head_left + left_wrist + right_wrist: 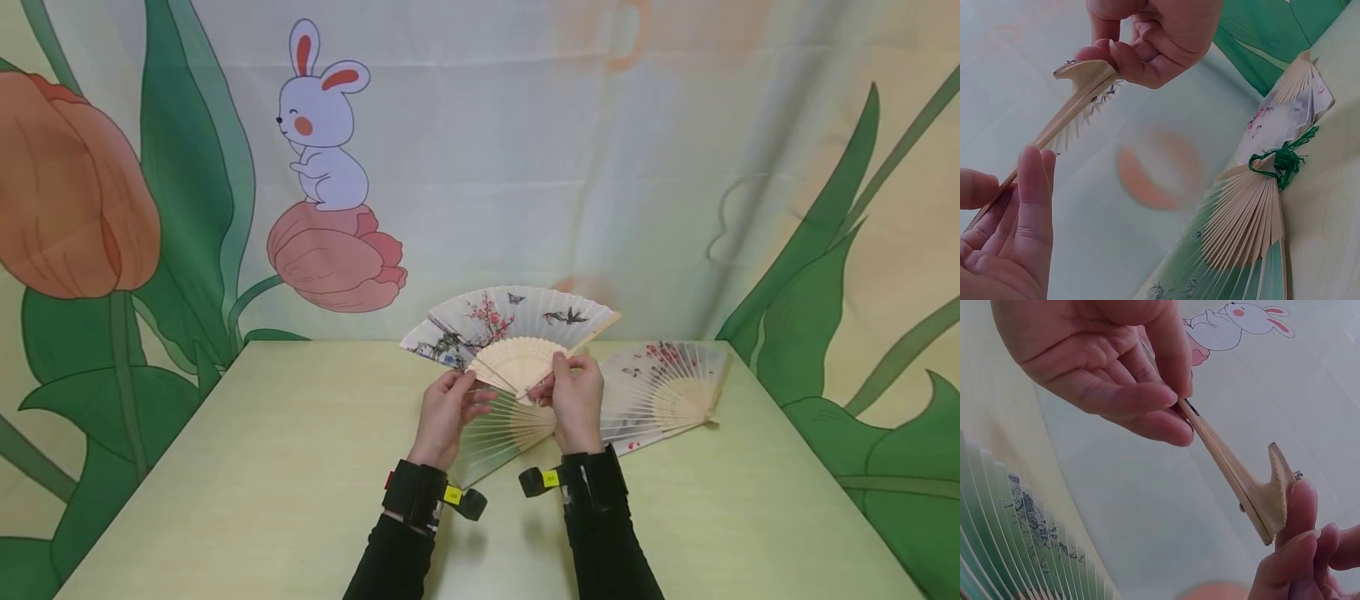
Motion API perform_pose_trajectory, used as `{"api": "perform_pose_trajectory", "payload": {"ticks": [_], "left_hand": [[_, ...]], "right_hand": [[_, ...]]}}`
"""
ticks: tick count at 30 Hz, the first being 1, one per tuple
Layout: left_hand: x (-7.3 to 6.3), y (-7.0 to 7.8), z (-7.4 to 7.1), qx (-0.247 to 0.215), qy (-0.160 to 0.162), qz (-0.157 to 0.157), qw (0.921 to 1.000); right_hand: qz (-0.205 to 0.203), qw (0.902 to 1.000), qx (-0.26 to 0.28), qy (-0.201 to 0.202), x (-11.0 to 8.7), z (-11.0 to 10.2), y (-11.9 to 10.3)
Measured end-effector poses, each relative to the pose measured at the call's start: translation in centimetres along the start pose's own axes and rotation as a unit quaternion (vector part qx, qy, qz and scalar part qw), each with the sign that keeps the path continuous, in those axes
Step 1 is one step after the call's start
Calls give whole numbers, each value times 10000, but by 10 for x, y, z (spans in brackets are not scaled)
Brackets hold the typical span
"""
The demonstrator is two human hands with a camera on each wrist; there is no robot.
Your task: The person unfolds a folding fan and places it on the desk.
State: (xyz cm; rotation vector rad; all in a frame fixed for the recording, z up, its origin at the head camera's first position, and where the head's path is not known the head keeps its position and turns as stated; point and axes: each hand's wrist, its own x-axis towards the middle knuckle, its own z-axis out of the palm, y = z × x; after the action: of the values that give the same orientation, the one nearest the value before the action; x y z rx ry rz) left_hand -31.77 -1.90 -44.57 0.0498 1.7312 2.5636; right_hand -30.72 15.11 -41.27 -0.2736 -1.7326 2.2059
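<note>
Above the table I hold a spread white folding fan (525,321) printed with red blossom branches and dark birds. My left hand (444,417) pinches its left edge stick between thumb and fingers. At the lower right, my right hand (576,400) grips the wooden ribs close to the pivot. In the left wrist view the held fan shows edge-on as a thin wooden strip (1072,115), my right fingers at its pivot end. Beneath the hands lies an opened green fan (487,454), partly covered by them, with a green tassel (1288,164) at its pivot.
Another opened white fan (667,387) with red flowers lies on the pale table (300,442) right of the green one. Behind the table's back edge hangs a cloth backdrop (487,167) with a rabbit and tulips. Both wrists wear black camera bands (416,496).
</note>
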Motion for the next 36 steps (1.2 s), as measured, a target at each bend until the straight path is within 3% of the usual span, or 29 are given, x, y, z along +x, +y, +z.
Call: {"api": "perform_pose_trajectory", "payload": {"ticks": [20, 36], "left_hand": [[0, -2, 2, -33, -40, -76, 10000], [-3, -5, 6, -42, -161, -214, 9996]], "right_hand": [[123, 9990, 197, 371, 2, -3, 1], [-118, 9955, 103, 938, 4, -6, 1]]}}
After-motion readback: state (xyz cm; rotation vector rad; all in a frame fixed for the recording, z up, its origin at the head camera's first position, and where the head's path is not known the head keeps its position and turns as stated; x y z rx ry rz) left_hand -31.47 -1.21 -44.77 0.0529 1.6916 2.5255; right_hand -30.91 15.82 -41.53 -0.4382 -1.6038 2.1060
